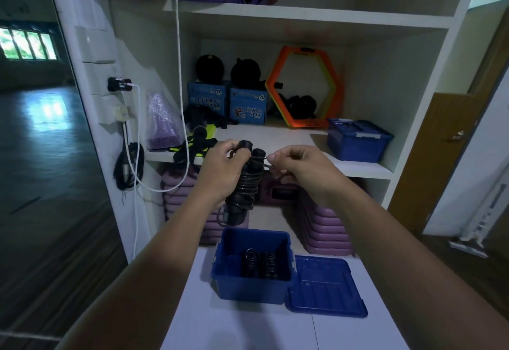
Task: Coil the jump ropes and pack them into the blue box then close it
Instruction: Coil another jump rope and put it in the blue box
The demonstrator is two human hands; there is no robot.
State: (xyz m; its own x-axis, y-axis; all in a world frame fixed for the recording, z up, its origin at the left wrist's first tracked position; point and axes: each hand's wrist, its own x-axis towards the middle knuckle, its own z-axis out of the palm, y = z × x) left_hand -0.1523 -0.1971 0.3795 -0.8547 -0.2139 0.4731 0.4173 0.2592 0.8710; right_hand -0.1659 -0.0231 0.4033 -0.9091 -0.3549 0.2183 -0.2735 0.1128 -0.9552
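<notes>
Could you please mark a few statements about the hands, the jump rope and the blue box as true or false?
1. The left hand grips the black jump rope, whose cord is wound round its handles. True.
2. The right hand is empty. False: it pinches the rope's cord near the tops of the handles.
3. The blue box below the hands is closed. False: it is open, and its lid lies flat beside it on the right.
4. Other coiled ropes already lie in the blue box. True.
5. The orange hexagon ring lies inside the blue box. False: it stands on the shelf behind.
</notes>
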